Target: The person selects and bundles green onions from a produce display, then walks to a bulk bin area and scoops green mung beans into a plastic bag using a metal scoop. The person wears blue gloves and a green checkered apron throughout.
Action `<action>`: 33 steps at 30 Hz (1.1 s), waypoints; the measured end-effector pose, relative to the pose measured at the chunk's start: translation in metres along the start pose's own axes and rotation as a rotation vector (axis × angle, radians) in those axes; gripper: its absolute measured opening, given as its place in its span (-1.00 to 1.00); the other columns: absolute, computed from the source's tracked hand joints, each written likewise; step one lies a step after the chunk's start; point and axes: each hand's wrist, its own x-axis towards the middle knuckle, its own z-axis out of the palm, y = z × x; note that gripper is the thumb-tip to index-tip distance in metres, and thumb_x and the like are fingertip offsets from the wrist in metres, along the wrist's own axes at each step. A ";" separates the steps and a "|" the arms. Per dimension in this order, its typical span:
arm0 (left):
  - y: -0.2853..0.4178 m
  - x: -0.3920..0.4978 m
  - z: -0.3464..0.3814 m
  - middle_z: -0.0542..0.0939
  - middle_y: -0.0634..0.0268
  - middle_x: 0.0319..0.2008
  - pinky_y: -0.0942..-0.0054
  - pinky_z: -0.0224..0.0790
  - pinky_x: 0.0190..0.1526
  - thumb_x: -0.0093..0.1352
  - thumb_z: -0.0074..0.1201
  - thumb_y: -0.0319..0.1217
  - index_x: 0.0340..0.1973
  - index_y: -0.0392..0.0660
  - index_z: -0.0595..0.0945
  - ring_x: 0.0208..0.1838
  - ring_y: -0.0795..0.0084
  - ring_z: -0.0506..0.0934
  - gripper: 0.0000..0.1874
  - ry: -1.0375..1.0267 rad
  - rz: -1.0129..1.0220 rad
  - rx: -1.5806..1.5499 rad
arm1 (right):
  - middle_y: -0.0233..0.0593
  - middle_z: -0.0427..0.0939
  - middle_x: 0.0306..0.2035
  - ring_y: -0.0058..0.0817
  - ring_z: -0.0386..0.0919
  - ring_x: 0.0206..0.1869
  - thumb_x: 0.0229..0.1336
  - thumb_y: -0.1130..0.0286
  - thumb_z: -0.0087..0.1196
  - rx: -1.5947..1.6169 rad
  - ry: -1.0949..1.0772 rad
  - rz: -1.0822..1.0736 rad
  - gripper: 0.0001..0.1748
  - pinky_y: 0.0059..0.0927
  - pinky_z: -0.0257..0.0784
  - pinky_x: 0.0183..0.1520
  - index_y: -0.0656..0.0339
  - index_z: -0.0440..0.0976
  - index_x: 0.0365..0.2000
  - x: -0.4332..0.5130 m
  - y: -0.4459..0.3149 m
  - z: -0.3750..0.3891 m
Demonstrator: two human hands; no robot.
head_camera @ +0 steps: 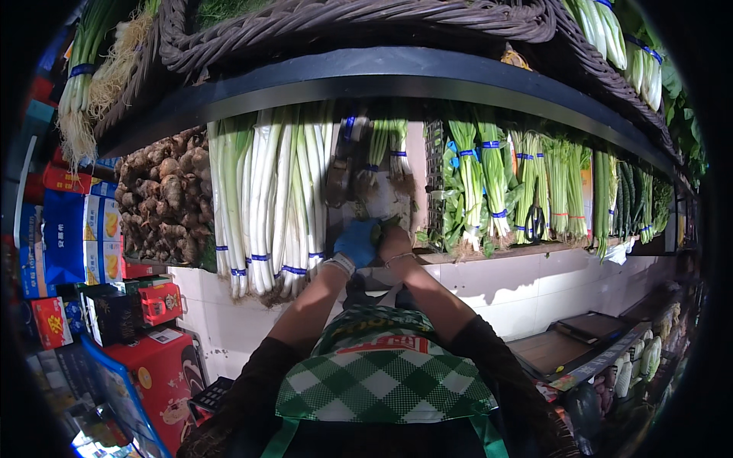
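Note:
My left hand (355, 241), in a blue glove, and my bare right hand (396, 245) come together low over a shelf section. A small dark green leafy piece (375, 233) shows between them; which hand grips it is unclear, as the fingers are partly hidden. Beyond my hands, small bunches of green stalks (377, 140) (398, 150) with roots, bound with blue tape, lie on the light shelf bottom (395, 197). Long leeks (280, 194) with blue bands fill the space beside my left hand. On the right stands a black plastic crate wall (434, 194).
Brown knobbly roots (166, 194) are heaped at left. Banded leafy greens (472, 189), celery-like stalks (564, 189) and black-handled scissors (535, 223) are at right. A dark shelf edge (389, 66) and a wicker basket (355, 26) overhang the section. Boxed goods (154, 378) stand lower left.

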 end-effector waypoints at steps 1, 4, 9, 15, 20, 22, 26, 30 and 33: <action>-0.006 0.002 -0.002 0.60 -0.09 -0.22 0.15 0.44 -0.06 0.19 0.15 -0.27 -0.07 -0.06 0.58 -0.12 -0.06 0.57 -0.61 -0.063 0.064 0.028 | -0.02 0.61 -0.29 -0.16 0.59 -0.24 -0.02 0.48 0.07 0.170 0.045 0.000 -0.78 -0.21 0.49 -0.13 0.25 0.56 -0.29 0.004 0.002 0.000; -0.025 0.016 -0.006 0.59 -0.06 -0.15 0.24 0.41 0.01 0.16 0.21 -0.20 -0.02 -0.08 0.55 -0.04 0.03 0.55 -0.52 -0.279 0.274 -0.253 | -0.04 0.64 -0.28 -0.33 0.61 -0.25 -0.04 0.33 0.14 0.700 0.073 0.092 -0.67 -0.33 0.47 -0.14 0.28 0.58 -0.23 0.009 -0.001 0.001; -0.025 0.004 -0.001 0.59 0.11 -0.05 0.33 0.38 0.04 0.27 0.14 -0.43 0.01 -0.21 0.52 -0.01 0.26 0.54 -0.61 0.020 0.066 -0.571 | 0.06 0.61 -0.33 -0.07 0.58 -0.24 0.04 0.21 0.11 0.499 0.133 -0.090 -0.65 -0.19 0.44 -0.13 0.27 0.57 -0.26 -0.012 -0.022 -0.016; -0.015 -0.008 -0.020 0.60 0.24 -0.14 0.43 0.46 -0.11 0.27 0.06 -0.55 0.05 -0.22 0.50 -0.12 0.36 0.58 -0.60 0.070 -0.307 -0.992 | 0.13 0.51 -0.11 0.05 0.48 -0.04 0.19 0.15 -0.01 -0.045 0.524 -0.377 -0.59 -0.21 0.45 -0.05 0.25 0.52 -0.11 -0.019 0.012 -0.044; -0.016 -0.013 -0.035 0.60 0.21 -0.14 0.43 0.52 -0.23 0.25 -0.02 -0.63 0.12 -0.15 0.46 -0.18 0.36 0.59 -0.52 0.028 -0.391 -1.633 | -0.03 0.33 0.08 -0.07 0.45 0.02 0.18 0.25 -0.03 -0.299 0.250 0.345 -0.59 -0.28 0.45 0.05 0.21 0.41 0.01 -0.006 0.013 -0.011; -0.017 -0.017 -0.040 0.60 0.18 -0.12 0.44 0.53 -0.26 0.26 -0.04 -0.61 0.15 -0.13 0.44 -0.20 0.36 0.60 -0.50 -0.075 -0.381 -1.847 | -0.05 0.33 0.08 -0.13 0.43 0.06 0.14 0.28 -0.02 -0.355 -0.100 0.388 -0.56 -0.28 0.46 0.03 0.23 0.38 0.02 -0.008 0.002 -0.009; -0.020 -0.032 -0.050 0.61 0.12 -0.13 0.36 0.53 -0.23 0.29 -0.05 -0.55 0.12 -0.17 0.46 -0.23 0.28 0.61 -0.56 -0.064 -0.462 -1.895 | -0.11 0.38 0.07 -0.17 0.44 0.04 0.13 0.27 -0.02 -0.234 -0.136 -0.381 -0.62 -0.23 0.46 -0.03 0.16 0.45 -0.04 -0.024 -0.016 -0.037; -0.037 -0.043 -0.065 0.62 0.10 -0.16 0.26 0.54 -0.16 0.30 -0.03 -0.52 0.07 -0.21 0.50 -0.21 0.21 0.61 -0.60 -0.042 -0.575 -1.851 | -0.19 0.47 0.03 -0.26 0.49 -0.01 0.11 0.27 0.01 -0.071 0.097 -0.536 -0.72 -0.27 0.42 0.01 0.00 0.57 -0.17 -0.026 -0.037 -0.049; -0.050 -0.050 -0.065 0.63 0.05 -0.19 0.19 0.53 -0.11 0.30 -0.01 -0.52 0.01 -0.24 0.54 -0.17 0.10 0.61 -0.66 -0.021 -0.526 -1.813 | -0.22 0.48 -0.01 -0.25 0.45 0.03 0.05 0.30 0.04 -0.246 0.187 -0.773 -0.74 -0.27 0.35 0.10 0.01 0.58 -0.22 -0.008 -0.038 -0.045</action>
